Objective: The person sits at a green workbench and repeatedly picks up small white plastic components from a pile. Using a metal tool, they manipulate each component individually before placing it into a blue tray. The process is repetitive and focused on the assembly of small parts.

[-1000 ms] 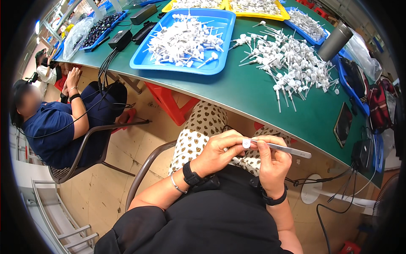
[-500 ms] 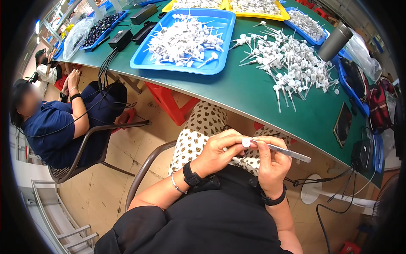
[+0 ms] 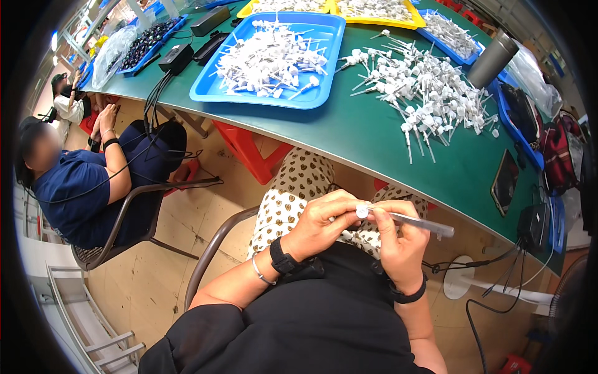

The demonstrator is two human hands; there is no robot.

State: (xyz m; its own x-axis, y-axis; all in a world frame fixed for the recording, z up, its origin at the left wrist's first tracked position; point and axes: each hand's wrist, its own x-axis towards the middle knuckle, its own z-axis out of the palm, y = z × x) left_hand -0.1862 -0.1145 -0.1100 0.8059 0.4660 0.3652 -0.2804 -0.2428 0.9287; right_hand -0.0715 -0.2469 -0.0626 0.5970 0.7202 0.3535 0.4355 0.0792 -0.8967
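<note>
Above my lap, my left hand [image 3: 325,219] pinches a small white plastic piece [image 3: 362,212] with a round end turned up. My right hand [image 3: 402,240] is closed round metal tweezers [image 3: 430,225], whose flat rear end sticks out to the right. Right thumb and fingertips meet the white piece, so the tweezers' tips are hidden there. On the green table beyond lies a loose pile of white pieces with thin stems [image 3: 430,90]. Left of the pile, a blue tray [image 3: 202,92] holds many more like them.
Yellow trays [image 3: 418,23] of white parts stand at the far edge. A metal flask [image 3: 493,60], a phone [image 3: 504,181] and a black box with cables [image 3: 534,223] are on the right. At left sits another person [image 3: 84,181] on a chair. The table's near edge [image 3: 374,177] runs beyond my knees.
The right fingers have drawn closer over the white piece. The tweezers' rear end has shifted slightly left and turned a little. My left hand stays almost in place.
</note>
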